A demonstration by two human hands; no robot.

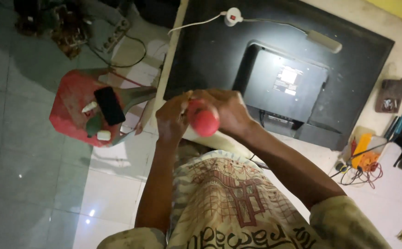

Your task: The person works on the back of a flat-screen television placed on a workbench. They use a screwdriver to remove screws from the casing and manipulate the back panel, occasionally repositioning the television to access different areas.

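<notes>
Nearest to you is your own lap, draped in a cream cloth with a red line pattern. Above it your 2 hands meet. Your right hand is wrapped tight around a red tool handle, whose rounded butt end points back at you; the fingers are fully curled on it. Your left hand sits just beside it, touching the front of the same tool, fingers bent, but you cannot tell how firmly it grips or what part it pinches. The tool's tip is hidden behind both hands.

The handle hangs over the near edge of a black flat screen lying face down on the pale tiled floor, its back box raised at the middle. Left of the screen's near-left corner stands a red stool carrying a black phone and 2 small white pieces. To the right of the screen, on the floor, lies an orange tool with tangled wires. At the screen's far edge runs a white cable with a round switch.
</notes>
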